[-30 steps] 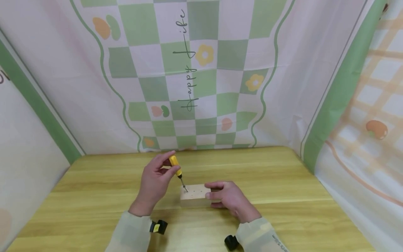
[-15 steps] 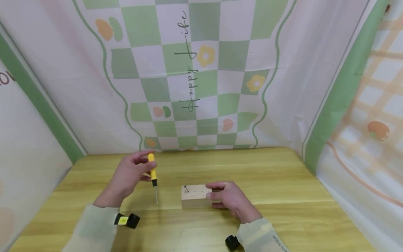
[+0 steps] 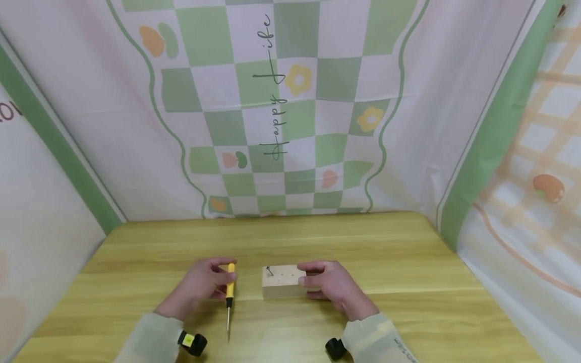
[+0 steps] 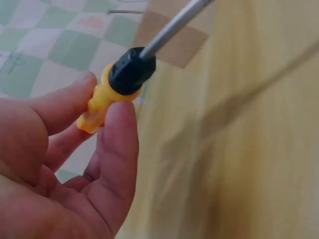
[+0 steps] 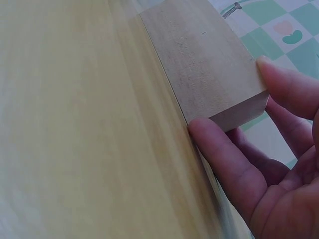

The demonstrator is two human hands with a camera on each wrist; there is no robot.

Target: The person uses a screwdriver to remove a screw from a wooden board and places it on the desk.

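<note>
Left of the block, my left hand [image 3: 196, 286] pinches the yellow handle of a screwdriver [image 3: 230, 285]. Its shaft points toward the near edge, apart from the block. In the left wrist view, thumb and fingers hold the yellow handle [image 4: 102, 97] just behind its black collar. A pale wooden block [image 3: 285, 291] lies on the table, with several small holes in its top. One screw [image 3: 270, 271] stands tilted in its left end; the right wrist view shows this threaded screw [image 5: 233, 10] sticking out. My right hand [image 3: 335, 286] grips the block's right end between thumb and fingers.
The wooden table [image 3: 390, 252] runs back to a green and white checked cloth [image 3: 297, 118]. More cloth hangs at the left and right sides. Black wrist cameras sit at the left cuff [image 3: 194, 344] and right cuff [image 3: 335, 349].
The screwdriver left the screw and swung left with my left hand, then came down nearer the table and toward me. The screw stays tilted in the block; my right hand keeps its grip.
</note>
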